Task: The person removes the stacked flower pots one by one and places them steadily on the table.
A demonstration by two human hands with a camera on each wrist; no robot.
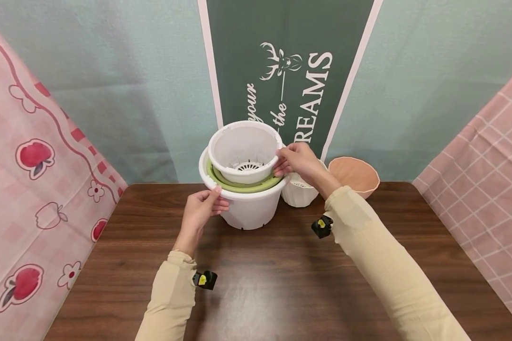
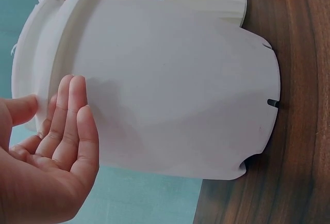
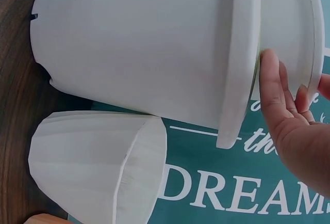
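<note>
A large white plastic flowerpot [image 1: 251, 213] stands upright on the table, with a green pot [image 1: 247, 189] nested inside. Within the green one sits a smaller white pot [image 1: 244, 177] with a slotted base, its upper part well above the other rims. My left hand [image 1: 199, 208] pinches the large pot's rim at the front left, thumb on top and fingers below, as the left wrist view shows on the large pot's wall [image 2: 170, 79]. On the right side, my right hand [image 1: 300, 160] holds the small white pot's rim; its fingers [image 3: 271, 82] lie along that pot's outside.
Right of the stack stands a white faceted pot [image 1: 298, 196], close against the large pot. Beyond it is a peach-coloured pot [image 1: 354, 174]. A green cloth with lettering [image 1: 290, 28] hangs behind the wooden table [image 1: 256, 284], and pink cloths [image 1: 30, 189] hang at both sides.
</note>
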